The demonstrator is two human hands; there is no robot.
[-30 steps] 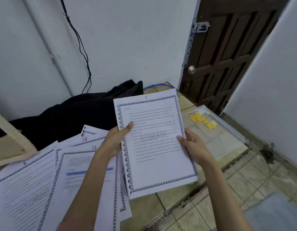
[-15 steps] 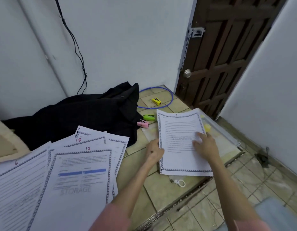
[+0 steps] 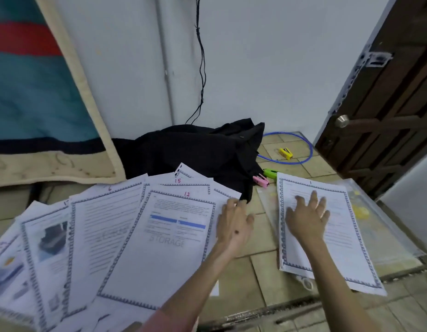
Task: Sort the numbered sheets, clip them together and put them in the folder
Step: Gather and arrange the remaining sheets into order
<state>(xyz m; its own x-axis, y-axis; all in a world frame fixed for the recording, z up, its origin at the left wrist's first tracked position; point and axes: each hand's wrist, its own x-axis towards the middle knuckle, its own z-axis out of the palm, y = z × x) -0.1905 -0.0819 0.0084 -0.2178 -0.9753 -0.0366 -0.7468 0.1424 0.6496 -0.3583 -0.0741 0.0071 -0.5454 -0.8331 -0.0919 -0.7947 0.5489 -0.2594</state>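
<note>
A stack of bordered sheets with sheet 1 on top (image 3: 337,238) lies on the tiled floor at the right, partly over a clear plastic folder (image 3: 384,233). My right hand (image 3: 308,216) rests flat on this stack, fingers spread. At the left, several loose numbered sheets are fanned out; sheet 12 (image 3: 160,245) lies on top, with sheet 15 (image 3: 183,185) and sheet 6 (image 3: 107,226) showing behind it. My left hand (image 3: 234,224) hovers over the right edge of sheet 12, fingers straight and holding nothing. Pink (image 3: 261,181), green (image 3: 270,173) and yellow (image 3: 285,153) clips lie on the floor behind the stack.
A black cloth bundle (image 3: 195,152) lies against the wall behind the sheets. A blue cable loop (image 3: 308,149) surrounds the yellow clip. A brown door (image 3: 387,104) stands at the right, a blanket (image 3: 40,92) at the left. A white ring (image 3: 305,282) peeks from under the stack.
Both hands have set the stack with sheet 1 down on the floor. My left hand has left it and moved left to the fanned sheets. The camera has turned left.
</note>
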